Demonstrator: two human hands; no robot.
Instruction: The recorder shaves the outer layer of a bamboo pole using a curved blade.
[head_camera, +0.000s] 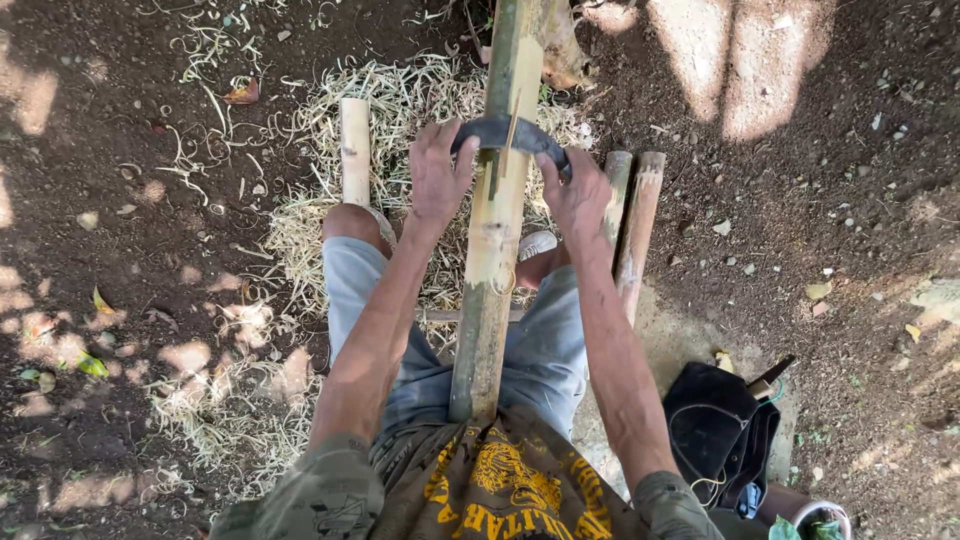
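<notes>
Your left hand (437, 175) and right hand (578, 195) are each closed on one end of a curved dark blade (510, 135), set across a bamboo pole (492, 240). The pole runs between your knees, its near end against your waist. Shavings (300, 230) cover the ground; two short bamboo pieces (632, 215) lie just beside your right hand.

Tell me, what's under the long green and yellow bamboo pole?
Under the long green and yellow bamboo pole lies a heap of pale straw-like shavings on dark soil. Nearer the body, grey shorts sit below it. The ground directly beneath the pole is covered, so it cannot be seen.
</notes>
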